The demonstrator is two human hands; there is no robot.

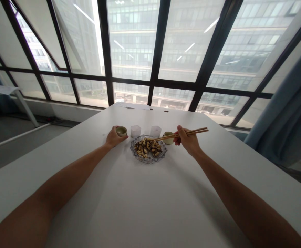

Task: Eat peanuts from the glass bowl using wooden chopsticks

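Note:
My left hand (113, 137) is wrapped round a small green cup (121, 131) at the left of a clear glass plate (133, 151). Peanuts (143, 151) and darker seeds lie mixed on that plate. In my right hand (188, 139) a pair of wooden chopsticks (194, 131) slants leftward, its tips over the far part of the pile. Whether the tips pinch anything is too small to tell. A second small green cup (168, 139) stands just beyond the chopsticks, by my right fingers, partly hidden by them.
Two whitish translucent cups (135, 131) (155, 131) stand behind the plate. Papers (132, 105) lie at the far end of the white table (145, 199). Windows run behind it, a blue curtain (284, 113) hangs at right, and another table (23, 103) is at left.

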